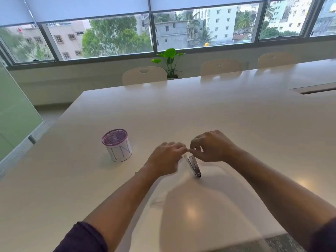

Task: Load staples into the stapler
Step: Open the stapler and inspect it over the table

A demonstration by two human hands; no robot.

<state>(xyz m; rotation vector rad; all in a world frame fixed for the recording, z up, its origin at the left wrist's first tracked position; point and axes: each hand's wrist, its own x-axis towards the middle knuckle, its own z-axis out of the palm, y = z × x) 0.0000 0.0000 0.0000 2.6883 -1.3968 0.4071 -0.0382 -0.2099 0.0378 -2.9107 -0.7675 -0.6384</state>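
A staple strip appears to be readied above the stapler, which lies on the tabletop just below the hands. The left hand and right hand are brought together, fingertips curled and touching; what is pinched cannot be told. Next, the magazine must be opened.

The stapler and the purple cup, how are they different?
The stapler is shiny metal, long and lying flat; the purple cup is round mesh, standing upright. The stapler lies just below the fingertips of both hands; the cup stands apart, off to their left. Both rest on the white table.
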